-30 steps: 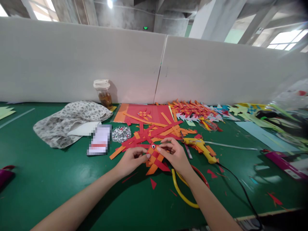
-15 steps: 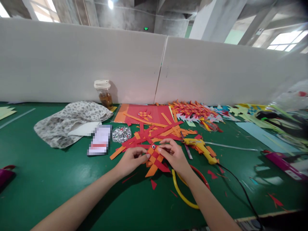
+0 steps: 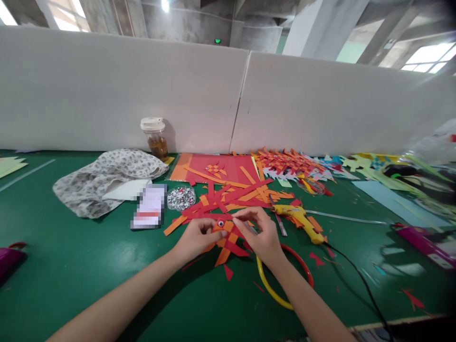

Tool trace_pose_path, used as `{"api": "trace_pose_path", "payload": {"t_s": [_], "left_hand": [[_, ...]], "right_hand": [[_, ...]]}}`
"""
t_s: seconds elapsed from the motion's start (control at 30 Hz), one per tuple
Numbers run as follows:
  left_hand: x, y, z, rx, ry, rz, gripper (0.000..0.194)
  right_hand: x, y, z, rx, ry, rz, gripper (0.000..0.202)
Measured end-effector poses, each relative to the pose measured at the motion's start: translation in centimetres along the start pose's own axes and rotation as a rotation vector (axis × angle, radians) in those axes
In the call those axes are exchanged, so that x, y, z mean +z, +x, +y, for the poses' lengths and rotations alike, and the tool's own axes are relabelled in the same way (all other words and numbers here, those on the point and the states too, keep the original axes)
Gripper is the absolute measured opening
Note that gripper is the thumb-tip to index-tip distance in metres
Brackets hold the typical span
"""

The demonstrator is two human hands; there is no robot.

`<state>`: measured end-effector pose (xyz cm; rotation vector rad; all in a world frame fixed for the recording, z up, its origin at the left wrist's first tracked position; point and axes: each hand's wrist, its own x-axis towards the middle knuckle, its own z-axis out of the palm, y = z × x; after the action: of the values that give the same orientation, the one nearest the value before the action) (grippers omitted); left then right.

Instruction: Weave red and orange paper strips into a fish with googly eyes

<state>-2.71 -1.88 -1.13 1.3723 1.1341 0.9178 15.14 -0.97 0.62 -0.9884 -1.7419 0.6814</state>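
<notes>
A woven red and orange paper fish [image 3: 230, 239] with a googly eye is held just above the green table. My left hand [image 3: 199, 238] pinches its left edge, thumb on top. My right hand [image 3: 261, 233] is at the fish's upper right, thumb and fingertips together by a red strip; whether they grip it is too small to tell. Cut red and orange paper strips [image 3: 210, 202] lie loosely behind the fish. Right of my right hand rests a yellow glue gun [image 3: 301, 221], near scissors [image 3: 280, 224].
A red and yellow ring [image 3: 265, 280] lies under my right forearm. Further back are a phone [image 3: 149, 206], a dish of googly eyes [image 3: 181, 197], a patterned cloth [image 3: 89, 190], a lidded cup [image 3: 156, 140] and a pile of paper fish [image 3: 285, 161]. The glue gun's black cord trails toward the front edge.
The fish has turned, its eye shifting left and its head tilting. My right fingertips have moved off the fish's face to its upper right edge. My left hand keeps its pinch.
</notes>
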Motion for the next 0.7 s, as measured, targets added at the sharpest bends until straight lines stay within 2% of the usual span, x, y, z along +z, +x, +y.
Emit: {"api": "trace_pose_path", "payload": {"t_s": [0.07,0.13,0.27,0.43,0.53,0.7], "left_hand": [[0.0,0.2,-0.2,-0.009,-0.033,0.001,0.036],[0.0,0.3,-0.4,-0.006,-0.057,-0.003,0.036],[0.0,0.2,-0.5,0.015,-0.074,-0.021,0.034],[0.1,0.1,-0.1,0.046,-0.068,-0.017,0.032],[0.2,0.0,0.0,0.057,-0.066,-0.021,0.033],[0.1,-0.1,-0.2,0.075,-0.003,-0.028,0.035]], "right_hand": [[-0.1,-0.1,-0.2,-0.162,-0.110,0.062,0.011],[-0.2,-0.2,-0.2,-0.273,-0.162,0.019,0.015],[0.0,-0.1,0.5,-0.275,-0.204,-0.103,0.016],[0.2,-0.2,1.0,-0.304,-0.244,-0.149,0.016],[0.2,-0.4,0.9,-0.265,-0.261,-0.159,0.014],[0.3,-0.5,0.6,0.000,-0.143,-0.185,0.009]]}}
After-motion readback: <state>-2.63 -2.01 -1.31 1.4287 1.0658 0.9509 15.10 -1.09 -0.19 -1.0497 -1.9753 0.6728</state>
